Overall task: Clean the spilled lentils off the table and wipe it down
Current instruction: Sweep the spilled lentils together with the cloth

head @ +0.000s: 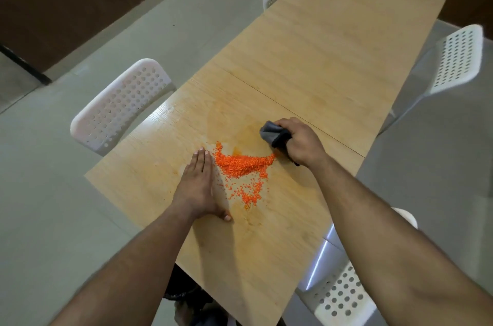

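Here the left hand (198, 181) lies flat on the table (333, 64), fingers straight and together, thumb spread toward the near edge. Just to its right sits the pile of orange lentils (241, 165), thickest near the fingertips and thinning into a scatter alongside the palm. Beyond the pile, the right hand (300, 143) is curled tight around a grey cloth (272, 133), which bulges out to the hand's left and touches the table beside the pile's far end. A faint orange smear marks the wood between cloth and lentils.
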